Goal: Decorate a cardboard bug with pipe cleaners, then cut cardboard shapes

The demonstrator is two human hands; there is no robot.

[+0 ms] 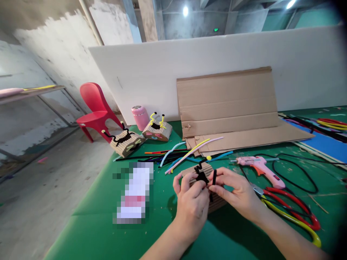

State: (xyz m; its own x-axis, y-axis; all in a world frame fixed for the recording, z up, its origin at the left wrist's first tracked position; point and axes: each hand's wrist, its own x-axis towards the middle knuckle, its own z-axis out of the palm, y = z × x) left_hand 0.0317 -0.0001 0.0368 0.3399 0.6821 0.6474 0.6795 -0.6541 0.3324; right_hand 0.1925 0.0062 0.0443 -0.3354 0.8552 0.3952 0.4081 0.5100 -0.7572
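In the head view, your right hand point(234, 189) pinches a black fuzzy stem point(214, 177) between nearly closed fingers; your left hand point(192, 206) curls its fingers onto a corrugated cardboard piece point(208, 168) over the green tabletop point(92, 224). Your forearms converge, a pink glue gun point(261, 167) lying beyond the right.

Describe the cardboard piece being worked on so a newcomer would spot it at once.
On the green table, find where the left hand and right hand come together. Beneath them is the ribbed cardboard piece, with a wavy black stalk tipped by a yellow ball. Unlike the black-stalked piece and yellow-stalked piece farther back at left, it has hands on it.
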